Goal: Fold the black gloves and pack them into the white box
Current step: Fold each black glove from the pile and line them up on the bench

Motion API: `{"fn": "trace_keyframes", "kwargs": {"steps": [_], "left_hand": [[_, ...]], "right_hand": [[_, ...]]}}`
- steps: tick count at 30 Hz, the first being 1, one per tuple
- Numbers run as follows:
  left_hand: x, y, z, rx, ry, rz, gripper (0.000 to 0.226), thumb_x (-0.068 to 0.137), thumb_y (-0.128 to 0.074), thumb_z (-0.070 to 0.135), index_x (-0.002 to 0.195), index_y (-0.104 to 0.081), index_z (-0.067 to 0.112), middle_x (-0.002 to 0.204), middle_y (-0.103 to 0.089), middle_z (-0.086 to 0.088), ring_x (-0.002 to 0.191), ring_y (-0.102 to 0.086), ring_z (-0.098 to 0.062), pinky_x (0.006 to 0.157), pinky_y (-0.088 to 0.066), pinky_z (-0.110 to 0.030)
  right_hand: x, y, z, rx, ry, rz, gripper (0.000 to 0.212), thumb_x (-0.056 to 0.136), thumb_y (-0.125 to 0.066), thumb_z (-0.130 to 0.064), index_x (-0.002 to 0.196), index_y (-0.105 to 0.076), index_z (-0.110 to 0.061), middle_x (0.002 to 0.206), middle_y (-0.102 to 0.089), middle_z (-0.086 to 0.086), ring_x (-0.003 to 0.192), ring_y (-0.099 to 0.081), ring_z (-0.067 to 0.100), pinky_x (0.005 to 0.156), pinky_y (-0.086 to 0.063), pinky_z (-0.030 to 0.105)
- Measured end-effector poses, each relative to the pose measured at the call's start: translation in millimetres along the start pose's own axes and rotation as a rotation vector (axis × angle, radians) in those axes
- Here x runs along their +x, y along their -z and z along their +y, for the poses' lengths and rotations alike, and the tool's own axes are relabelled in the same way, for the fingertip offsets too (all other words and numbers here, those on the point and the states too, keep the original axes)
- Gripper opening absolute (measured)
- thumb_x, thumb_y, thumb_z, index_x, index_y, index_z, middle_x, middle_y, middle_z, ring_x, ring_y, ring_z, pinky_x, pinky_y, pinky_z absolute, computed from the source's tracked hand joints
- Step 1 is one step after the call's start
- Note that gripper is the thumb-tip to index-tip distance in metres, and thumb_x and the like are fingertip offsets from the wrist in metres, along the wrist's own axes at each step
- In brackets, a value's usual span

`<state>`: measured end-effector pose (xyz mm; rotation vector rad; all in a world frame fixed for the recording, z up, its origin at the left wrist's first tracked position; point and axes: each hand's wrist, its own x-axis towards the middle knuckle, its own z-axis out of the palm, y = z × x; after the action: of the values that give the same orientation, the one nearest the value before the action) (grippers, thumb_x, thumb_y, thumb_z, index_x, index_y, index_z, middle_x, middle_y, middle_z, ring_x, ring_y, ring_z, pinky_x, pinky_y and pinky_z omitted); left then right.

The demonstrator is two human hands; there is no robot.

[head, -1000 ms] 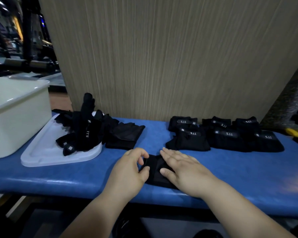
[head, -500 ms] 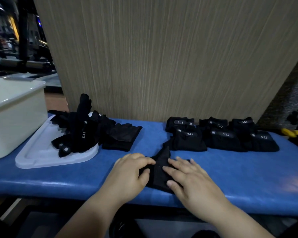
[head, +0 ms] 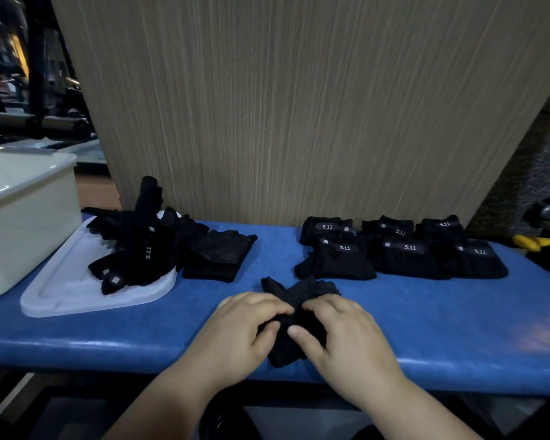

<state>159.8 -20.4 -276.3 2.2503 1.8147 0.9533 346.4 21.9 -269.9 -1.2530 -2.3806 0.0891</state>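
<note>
One head-worn camera looks forward and down, close above the near edge of the blue worktop (head: 442,315), facing the wood-grain panel (head: 299,106) behind.

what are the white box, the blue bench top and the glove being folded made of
White box: likely plastic, smooth, glossy. Blue bench top: probably vinyl, sheen, rounded edge. Glove: soft matte fabric, crumpled between left hand and right hand.

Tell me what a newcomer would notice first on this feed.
The left hand and right hand grip a black glove near the front edge of the blue bench. Behind it to the right sit folded gloves. To the left, a loose glove pile lies mostly on a white tray beside the white box.
</note>
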Motion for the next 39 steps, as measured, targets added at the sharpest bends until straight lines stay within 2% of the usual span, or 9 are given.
{"fn": "trace_keyframes", "kwargs": {"steps": [5, 9, 13, 19, 22, 25, 28, 33, 39], "left_hand": [[-1, 2, 0, -0.031, 0.013, -0.016, 0.044, 0.087, -0.034, 0.059, 0.117, -0.062, 0.043, 0.103, -0.057, 0.032, 0.105, -0.042, 0.014, 0.088, -0.030, -0.004], [-3, 2, 1, -0.069, 0.064, 0.043, 0.019, 0.089, -0.058, 0.041, 0.105, -0.068, 0.041, 0.082, -0.056, 0.026, 0.087, -0.048, 0.011, 0.073, -0.034, -0.007], [-5, -3, -2, 0.019, -0.018, 0.177, 0.019, 0.081, -0.056, 0.046, 0.097, -0.066, 0.042, 0.096, -0.058, 0.028, 0.102, -0.047, 0.005, 0.091, -0.032, -0.019], [-6, -4, -5, 0.053, -0.003, 0.049, 0.043, 0.086, -0.032, 0.059, 0.110, -0.065, 0.045, 0.110, -0.051, 0.040, 0.106, -0.033, 0.025, 0.099, -0.025, -0.017], [-3, -6, -5, 0.042, 0.031, 0.041, 0.048, 0.085, -0.027, 0.064, 0.107, -0.066, 0.044, 0.118, -0.051, 0.036, 0.114, -0.032, 0.019, 0.104, -0.029, -0.023], [-2, -6, -2, 0.053, 0.058, -0.035, 0.044, 0.085, -0.027, 0.067, 0.105, -0.058, 0.043, 0.144, -0.033, 0.033, 0.138, -0.012, 0.014, 0.112, -0.019, -0.022], [-3, -5, 2, 0.124, 0.092, -0.131, 0.040, 0.095, -0.032, 0.057, 0.131, -0.040, 0.042, 0.151, -0.027, 0.025, 0.142, -0.009, 0.007, 0.114, -0.011, -0.019], [-4, -2, 4, 0.199, 0.100, -0.090, 0.075, 0.079, -0.008, 0.070, 0.145, -0.029, 0.042, 0.142, -0.039, 0.026, 0.132, -0.025, 0.005, 0.110, -0.017, -0.020], [-5, -7, 2, 0.249, 0.151, -0.086, 0.075, 0.079, -0.007, 0.072, 0.143, -0.032, 0.045, 0.144, -0.034, 0.032, 0.131, -0.023, 0.001, 0.111, -0.017, -0.025]], "right_hand": [[-1, -4, 12, 0.072, 0.061, -0.067, 0.064, 0.081, -0.030, -0.067, 0.128, -0.056, -0.033, 0.130, -0.052, -0.018, 0.125, -0.043, 0.003, 0.112, -0.025, 0.024], [4, 5, 22, 0.222, 0.158, -0.151, 0.050, 0.085, -0.052, -0.052, 0.133, -0.052, -0.038, 0.133, -0.039, -0.032, 0.129, -0.022, -0.019, 0.115, -0.005, 0.013], [9, 9, 28, 0.204, 0.142, -0.097, 0.043, 0.083, -0.071, -0.034, 0.125, -0.060, -0.037, 0.120, -0.046, -0.030, 0.122, -0.035, -0.010, 0.098, -0.018, 0.000], [15, 12, 38, 0.132, 0.041, -0.033, 0.034, 0.083, -0.071, -0.022, 0.114, -0.068, -0.035, 0.117, -0.057, -0.025, 0.116, -0.049, 0.001, 0.098, -0.033, 0.012], [18, 13, 33, 0.192, 0.048, -0.027, 0.032, 0.087, -0.065, -0.020, 0.117, -0.067, -0.034, 0.123, -0.056, -0.025, 0.122, -0.048, -0.001, 0.103, -0.034, 0.015], [18, 16, 25, 0.187, 0.065, -0.144, 0.040, 0.094, -0.056, -0.039, 0.134, -0.053, -0.034, 0.146, -0.038, -0.022, 0.137, -0.032, -0.001, 0.113, -0.026, 0.020], [17, 17, 24, 0.066, 0.059, -0.339, 0.058, 0.096, -0.039, -0.054, 0.149, -0.028, -0.033, 0.158, -0.010, -0.018, 0.145, -0.010, 0.001, 0.115, -0.008, 0.018], [14, 13, 31, -0.039, 0.064, -0.395, 0.113, 0.057, 0.014, -0.087, 0.153, -0.013, -0.033, 0.160, -0.002, -0.016, 0.144, 0.002, -0.004, 0.117, 0.003, 0.020], [14, 16, 30, -0.045, 0.073, -0.384, 0.102, 0.063, 0.003, -0.079, 0.153, -0.011, -0.033, 0.159, -0.003, -0.019, 0.134, 0.007, -0.013, 0.115, 0.005, 0.018]]}}
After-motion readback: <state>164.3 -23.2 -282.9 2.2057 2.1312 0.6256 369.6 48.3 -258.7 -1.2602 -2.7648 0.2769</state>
